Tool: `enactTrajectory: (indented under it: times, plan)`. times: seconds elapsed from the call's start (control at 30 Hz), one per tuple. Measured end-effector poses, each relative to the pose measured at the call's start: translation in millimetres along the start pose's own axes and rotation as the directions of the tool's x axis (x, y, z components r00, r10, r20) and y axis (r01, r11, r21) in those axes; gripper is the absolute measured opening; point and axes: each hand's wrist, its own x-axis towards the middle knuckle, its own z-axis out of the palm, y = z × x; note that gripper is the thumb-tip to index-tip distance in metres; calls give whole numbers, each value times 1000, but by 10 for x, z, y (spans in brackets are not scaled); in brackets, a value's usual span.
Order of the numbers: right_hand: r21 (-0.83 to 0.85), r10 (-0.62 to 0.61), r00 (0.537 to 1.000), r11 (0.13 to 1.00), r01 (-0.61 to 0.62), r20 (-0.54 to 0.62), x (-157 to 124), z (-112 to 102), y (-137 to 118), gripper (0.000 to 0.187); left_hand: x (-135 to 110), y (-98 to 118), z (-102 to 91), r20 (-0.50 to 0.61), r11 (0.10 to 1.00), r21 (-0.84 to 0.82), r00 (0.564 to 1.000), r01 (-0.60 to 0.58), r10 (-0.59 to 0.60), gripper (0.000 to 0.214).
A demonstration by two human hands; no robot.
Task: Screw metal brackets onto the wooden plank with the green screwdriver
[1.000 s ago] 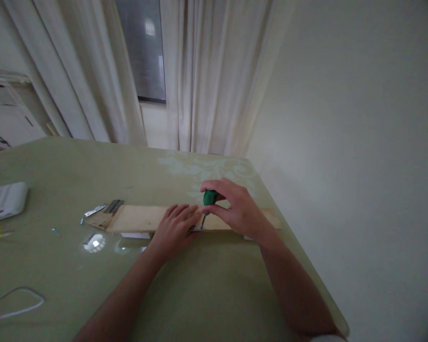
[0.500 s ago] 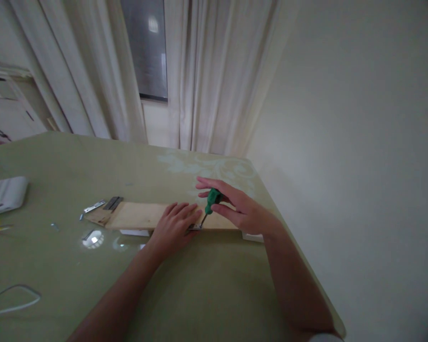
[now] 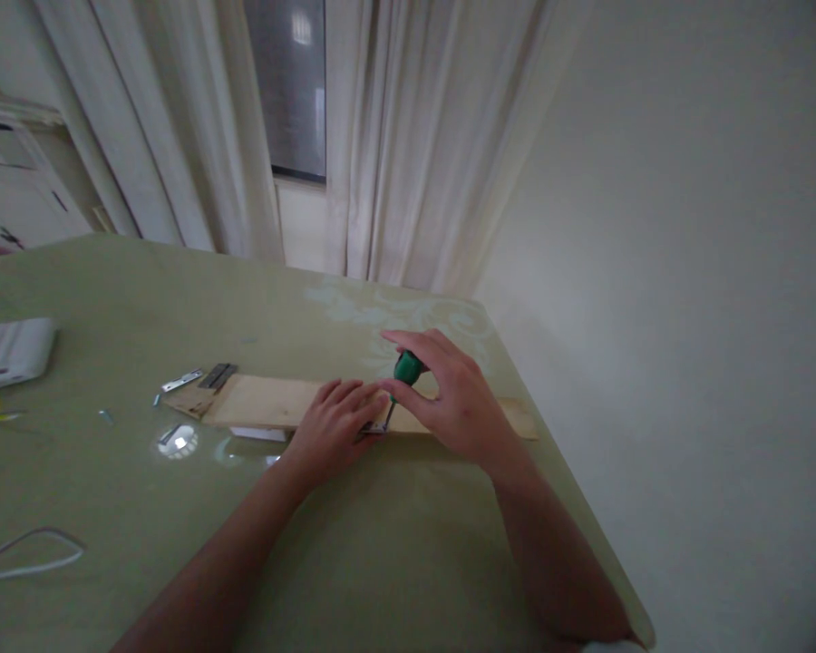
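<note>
A long pale wooden board point(image 3: 265, 401) lies across the table. My left hand point(image 3: 333, 419) rests over its middle, fingers on the top face and thumb at the near edge, gripping it. Beside that thumb, a small metal hinge point(image 3: 375, 428) sits at the board's near edge, partly hidden by my fingers. My right hand point(image 3: 452, 394) is closed around the green handle of a screwdriver point(image 3: 406, 367), thumb and fingers on either side. The screwdriver stands tilted, its shaft tip down at the hinge. Whether a screw is under the tip, I cannot tell.
White blocks point(image 3: 258, 434) show under the board. Dark hinge leaves point(image 3: 218, 375) and a shiny metal hinge point(image 3: 182, 381) lie at its left end. Small screws point(image 3: 105, 416), a white device point(image 3: 14, 352) and a white cable loop point(image 3: 31, 553) are farther left. A wall point(image 3: 686, 317) borders the right.
My right hand has turned and closed more around the screwdriver handle, and the screwdriver stands more upright. My left hand stays on the board. The view has shifted slightly.
</note>
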Motion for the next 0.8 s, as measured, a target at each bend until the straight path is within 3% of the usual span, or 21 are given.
enactTrajectory:
  times: [0.1,0.2,0.3,0.43,0.57,0.63,0.7,0.8]
  plan:
    - [199,-91,984,978,59,154,-17,-180,67,63,5,0,6,5,1000,10,1000,0,0,47]
    - [280,-165,960,955,97,228,-21,-262,131,59,6,2,3,5,1000,18,1000,0,0,51]
    - [91,-184,975,981,174,126,-7,-150,140,42,2,4,-10,4,1000,18,1000,-5,5,50]
    - [-260,-123,983,962,84,-137,0,149,66,27,2,5,-26,3,1000,17,1000,-8,8,41]
    - [-389,-79,981,921,4,-177,-9,184,6,27,4,5,-12,8,1000,21,1000,1,-1,39]
    - [-293,-57,992,956,23,-111,-18,63,8,26,3,4,-1,11,1000,14,1000,2,-2,43]
    - [-91,-63,998,994,63,-2,-27,-83,36,38,2,3,5,10,1000,8,1000,4,-4,48]
    - [196,-121,983,976,93,138,-23,-228,109,50,3,0,4,10,1000,1,1000,4,-4,50]
